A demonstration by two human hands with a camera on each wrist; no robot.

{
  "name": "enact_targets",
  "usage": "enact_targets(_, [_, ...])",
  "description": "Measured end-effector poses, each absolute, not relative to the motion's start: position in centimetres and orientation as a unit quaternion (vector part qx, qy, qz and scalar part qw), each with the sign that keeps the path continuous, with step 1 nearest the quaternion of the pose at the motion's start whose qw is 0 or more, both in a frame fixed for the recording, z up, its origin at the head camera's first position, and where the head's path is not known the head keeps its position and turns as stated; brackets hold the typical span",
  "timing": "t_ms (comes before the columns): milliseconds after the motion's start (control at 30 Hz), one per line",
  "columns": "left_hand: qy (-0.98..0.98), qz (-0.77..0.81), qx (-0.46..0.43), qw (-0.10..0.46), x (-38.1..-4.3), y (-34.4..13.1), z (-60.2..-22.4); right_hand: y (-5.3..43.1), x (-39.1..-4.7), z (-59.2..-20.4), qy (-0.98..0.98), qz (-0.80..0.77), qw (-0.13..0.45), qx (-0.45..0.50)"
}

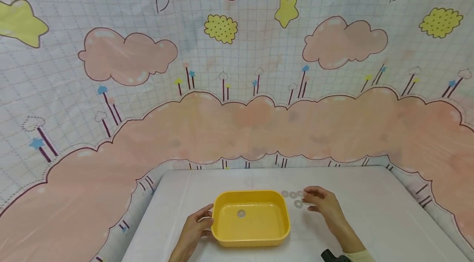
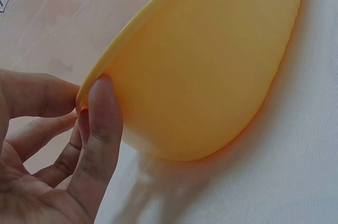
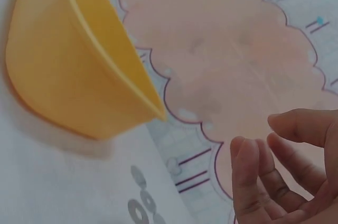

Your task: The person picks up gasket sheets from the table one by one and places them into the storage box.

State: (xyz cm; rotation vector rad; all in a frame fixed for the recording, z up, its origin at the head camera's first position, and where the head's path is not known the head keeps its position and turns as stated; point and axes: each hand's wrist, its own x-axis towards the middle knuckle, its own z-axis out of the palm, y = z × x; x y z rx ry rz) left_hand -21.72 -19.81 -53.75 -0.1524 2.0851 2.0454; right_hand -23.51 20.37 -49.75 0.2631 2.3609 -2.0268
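Held the yellow basin [image 1: 255,224] by its rim in the left hand [image 1: 194,226], at the basin's nine o'clock, with thumb against the outer wall and fingers up at the lip. Had the basin upright on the white table [image 1: 185,188], with one small pale disc [image 1: 241,214] lying inside, toward ten o'clock from the middle of its floor. Had the right hand [image 1: 325,204] between two and three o'clock of the basin, fingers loosely bent, thumb only narrowly apart from them, gripping nothing visible. Saw at least four flat pale rings [image 1: 298,204] on the table at two o'clock, just beside the right fingertips in the head view, apart from them in the right wrist view. Noted a cloth [image 1: 289,130] patterned with pink clouds and stars at twelve o'clock, beyond the table.
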Motion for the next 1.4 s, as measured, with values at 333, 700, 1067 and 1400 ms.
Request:
enact_targets(333, [0.715, 0.690, -0.050, 0.102, -21.9, -19.9, -54.3, 21.9, -23.6, -50.8, 0.807, -0.581, -0.030, 0.103])
enact_targets(700, [0.712, 0.692, -0.043, 0.109, -22.0, -20.0, -54.1, 24.0, -23.9, -53.2, 0.855, -0.503, -0.053, 0.112])
enact_targets(1067, [0.717, 0.688, -0.048, 0.100, -22.1, -20.0, -54.7, 25.3, -24.5, -55.5, 0.881, -0.453, -0.060, 0.121])
enact_targets(1400, [0.716, 0.691, -0.047, 0.093, -21.5, -19.7, -54.3, 25.2, -24.9, -57.1, 0.897, -0.422, -0.072, 0.111])
